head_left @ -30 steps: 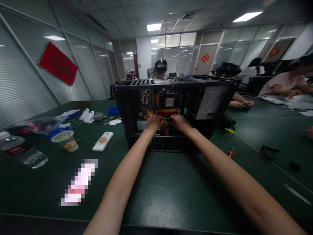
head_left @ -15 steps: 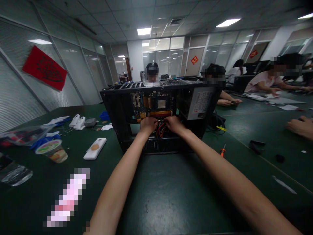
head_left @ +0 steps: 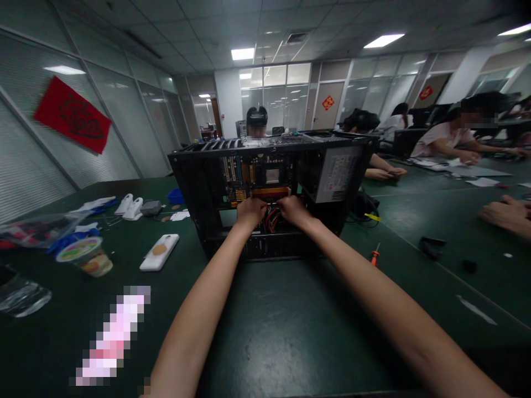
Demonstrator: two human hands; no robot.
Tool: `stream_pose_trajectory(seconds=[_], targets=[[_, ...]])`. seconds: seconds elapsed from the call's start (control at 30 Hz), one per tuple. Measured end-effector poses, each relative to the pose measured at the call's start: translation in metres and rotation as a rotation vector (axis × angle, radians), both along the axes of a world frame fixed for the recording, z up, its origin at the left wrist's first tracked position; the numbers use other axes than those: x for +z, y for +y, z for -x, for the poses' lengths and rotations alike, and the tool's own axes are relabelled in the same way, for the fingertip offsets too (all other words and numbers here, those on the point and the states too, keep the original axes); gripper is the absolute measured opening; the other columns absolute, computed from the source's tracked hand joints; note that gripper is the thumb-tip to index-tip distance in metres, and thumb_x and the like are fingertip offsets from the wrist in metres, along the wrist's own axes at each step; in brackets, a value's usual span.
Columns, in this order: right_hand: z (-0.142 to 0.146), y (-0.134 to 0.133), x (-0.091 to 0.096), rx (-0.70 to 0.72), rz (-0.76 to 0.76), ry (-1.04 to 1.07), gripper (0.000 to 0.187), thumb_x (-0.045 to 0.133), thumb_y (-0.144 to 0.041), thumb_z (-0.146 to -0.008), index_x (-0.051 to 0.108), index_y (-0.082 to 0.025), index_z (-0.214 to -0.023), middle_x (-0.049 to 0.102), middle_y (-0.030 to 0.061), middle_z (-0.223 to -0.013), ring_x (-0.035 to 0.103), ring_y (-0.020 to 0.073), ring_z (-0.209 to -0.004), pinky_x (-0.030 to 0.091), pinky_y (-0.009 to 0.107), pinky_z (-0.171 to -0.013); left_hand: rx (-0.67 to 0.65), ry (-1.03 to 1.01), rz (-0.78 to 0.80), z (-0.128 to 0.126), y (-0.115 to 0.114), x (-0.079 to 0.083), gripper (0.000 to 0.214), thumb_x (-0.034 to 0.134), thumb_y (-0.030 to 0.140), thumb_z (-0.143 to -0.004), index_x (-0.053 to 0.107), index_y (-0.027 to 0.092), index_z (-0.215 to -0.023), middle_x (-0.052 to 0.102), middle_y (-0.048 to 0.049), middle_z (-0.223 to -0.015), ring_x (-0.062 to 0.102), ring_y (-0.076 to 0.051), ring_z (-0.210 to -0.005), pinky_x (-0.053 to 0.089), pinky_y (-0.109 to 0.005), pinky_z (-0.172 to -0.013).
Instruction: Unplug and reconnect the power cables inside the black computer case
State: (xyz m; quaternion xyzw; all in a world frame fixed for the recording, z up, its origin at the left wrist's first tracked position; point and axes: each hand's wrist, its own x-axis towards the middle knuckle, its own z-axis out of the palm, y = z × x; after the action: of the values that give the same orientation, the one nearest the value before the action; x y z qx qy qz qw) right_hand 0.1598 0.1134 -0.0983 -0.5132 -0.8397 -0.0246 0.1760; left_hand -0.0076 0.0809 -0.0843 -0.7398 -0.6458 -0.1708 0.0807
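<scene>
An open black computer case (head_left: 199, 182) stands on the dark green table (head_left: 274, 326), its motherboard (head_left: 259, 177) facing me and a power supply (head_left: 336, 174) at the right. Both my arms reach into it. My left hand (head_left: 250, 211) and my right hand (head_left: 292, 210) are curled close together just below the motherboard, on either side of a bundle of red and black cables (head_left: 271, 220). Their fingers are closed and turned away from me, so what they grip is hidden.
A white phone (head_left: 159, 252), a sealed cup (head_left: 85, 256), a plastic bottle (head_left: 20, 296) and small white parts (head_left: 130, 205) lie at the left. An orange screwdriver (head_left: 375, 255) lies right of the case. Other people sit behind and at the right; someone's hand (head_left: 504, 214) rests on the table.
The view has swung slightly right, so the case and the table items sit further left in the frame. My hands stay at the same spot inside the case.
</scene>
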Motion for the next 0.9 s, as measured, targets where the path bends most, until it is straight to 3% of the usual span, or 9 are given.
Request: stream_pose_trajectory(seconds=[0.43, 0.7, 0.9], targets=[[-0.002, 0.002, -0.002, 0.046, -0.045, 0.009, 0.026, 0.052, -0.007, -0.091, 0.07, -0.012, -0.109, 0.073, 0.0129, -0.111, 0.067, 0.02, -0.107, 0.046, 0.024, -0.087, -0.066, 0.028, 0.002, 0.006, 0.0, -0.001, 0.031, 0.053, 0.035, -0.094, 0.076, 0.032, -0.114, 0.077, -0.006, -0.105, 0.07, -0.026, -0.098, 0.051, -0.033, -0.082], [0.001, -0.002, 0.005, 0.037, -0.034, -0.091, 0.024, 0.048, -0.008, -0.093, 0.068, -0.013, -0.105, 0.072, 0.0157, -0.11, 0.068, 0.0237, -0.103, 0.045, 0.027, -0.081, -0.083, 0.072, 0.042, 0.003, -0.002, 0.005, 0.031, 0.052, 0.031, -0.094, 0.075, 0.031, -0.115, 0.077, -0.007, -0.107, 0.07, -0.027, -0.1, 0.051, -0.034, -0.081], [0.002, -0.011, 0.009, 0.061, -0.042, -0.129, 0.025, 0.046, -0.009, -0.095, 0.066, -0.015, -0.108, 0.072, 0.0138, -0.112, 0.068, 0.0231, -0.105, 0.046, 0.027, -0.083, -0.117, 0.197, 0.038, -0.001, -0.009, 0.01, 0.034, 0.045, 0.029, -0.097, 0.075, 0.024, -0.114, 0.075, -0.012, -0.106, 0.07, -0.03, -0.1, 0.052, -0.038, -0.081]])
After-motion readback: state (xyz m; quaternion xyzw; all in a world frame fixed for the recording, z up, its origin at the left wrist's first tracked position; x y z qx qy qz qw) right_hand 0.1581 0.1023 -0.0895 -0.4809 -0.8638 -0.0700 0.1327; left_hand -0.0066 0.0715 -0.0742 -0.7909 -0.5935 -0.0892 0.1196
